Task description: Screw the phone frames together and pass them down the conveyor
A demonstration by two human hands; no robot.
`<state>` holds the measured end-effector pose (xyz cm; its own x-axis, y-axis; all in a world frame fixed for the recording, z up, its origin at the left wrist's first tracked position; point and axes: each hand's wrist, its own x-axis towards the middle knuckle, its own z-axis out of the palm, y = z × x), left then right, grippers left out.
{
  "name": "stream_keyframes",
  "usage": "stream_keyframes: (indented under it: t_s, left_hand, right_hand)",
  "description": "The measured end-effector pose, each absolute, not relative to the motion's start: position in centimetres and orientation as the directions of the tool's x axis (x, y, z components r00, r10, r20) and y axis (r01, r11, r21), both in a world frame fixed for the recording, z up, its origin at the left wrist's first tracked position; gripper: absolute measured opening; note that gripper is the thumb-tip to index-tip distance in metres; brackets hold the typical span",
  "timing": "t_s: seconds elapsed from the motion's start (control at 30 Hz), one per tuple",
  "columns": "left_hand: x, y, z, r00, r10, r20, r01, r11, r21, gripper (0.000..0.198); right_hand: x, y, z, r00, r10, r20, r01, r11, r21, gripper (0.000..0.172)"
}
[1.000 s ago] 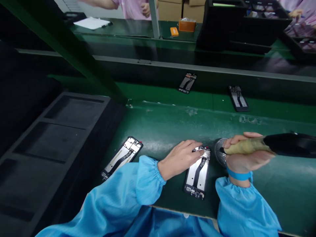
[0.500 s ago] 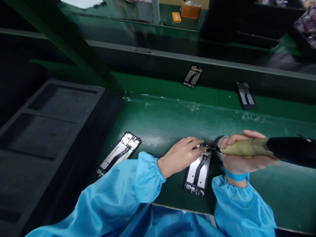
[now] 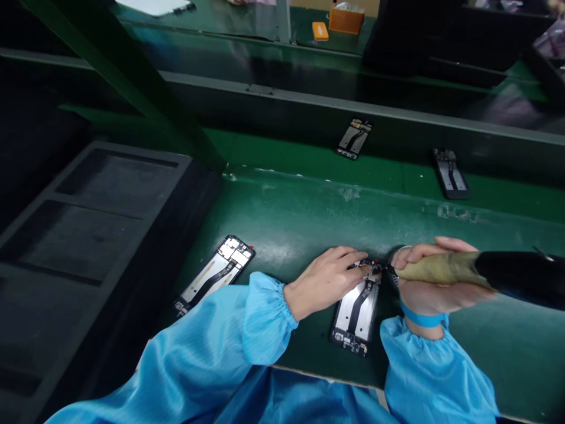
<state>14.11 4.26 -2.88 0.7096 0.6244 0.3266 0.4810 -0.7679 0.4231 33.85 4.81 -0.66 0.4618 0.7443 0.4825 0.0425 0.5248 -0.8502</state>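
Note:
An opened phone (image 3: 355, 315) lies face down on the green bench, its silver back plate and black ribbon cable showing. My left hand (image 3: 329, 277) reaches over its upper left edge, fingers bent and gripping the top end by the circuit board. In my right hand (image 3: 426, 288) is an electric screwdriver (image 3: 445, 268) with a yellowish wrapped grip and a black body, held nearly level. Its tip points at the phone's upper right corner; whether it touches is hard to see. A second opened phone (image 3: 216, 274) lies left, partly beneath my left sleeve.
Two more opened phones, one at back centre (image 3: 355, 139) and one at back right (image 3: 450, 174), lie on the rear strip. A black compartmented tray (image 3: 165, 206) stands at left. Beyond a green post (image 3: 132, 88) and rail is another bench with an orange box (image 3: 346, 20).
The whole view has shifted slightly, so things appear a little further right. The screwdriver's rear end sits slightly lower. Both hands keep their places at the phone.

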Motion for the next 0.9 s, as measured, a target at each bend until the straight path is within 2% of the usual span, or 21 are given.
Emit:
stream_keyframes:
  t_s: [0.2, 0.3, 0.47, 0.63, 0.9]
  left_hand:
    - [14.3, 4.2, -3.0, 0.728, 0.619, 0.293, 0.495, -0.771, 0.400, 0.030]
    - [14.2, 4.3, -3.1, 0.726, 0.618, 0.303, 0.493, -0.774, 0.398, 0.030]
    - [14.2, 4.5, -3.2, 0.726, 0.609, 0.320, 0.472, -0.779, 0.413, 0.029]
    - [14.6, 4.6, -3.1, 0.716, 0.606, 0.346, 0.458, -0.782, 0.422, 0.027]
    - [12.6, 4.5, -2.9, 0.687, 0.632, 0.358, 0.463, -0.761, 0.455, 0.028]
  right_hand:
    - [33.8, 4.9, -1.4, 0.399, 0.730, 0.556, 0.010, 0.602, -0.798, 0.069]
    - [33.9, 4.9, -1.1, 0.380, 0.767, 0.517, -0.013, 0.563, -0.826, 0.069]
    - [34.8, 5.0, 0.4, 0.588, 0.636, 0.499, 0.061, 0.581, -0.812, 0.081]
    - [36.1, 5.0, 0.1, 0.584, 0.742, 0.330, -0.031, 0.427, -0.904, 0.084]
    - [36.4, 5.1, -1.2, 0.527, 0.761, 0.379, -0.064, 0.480, -0.875, 0.077]
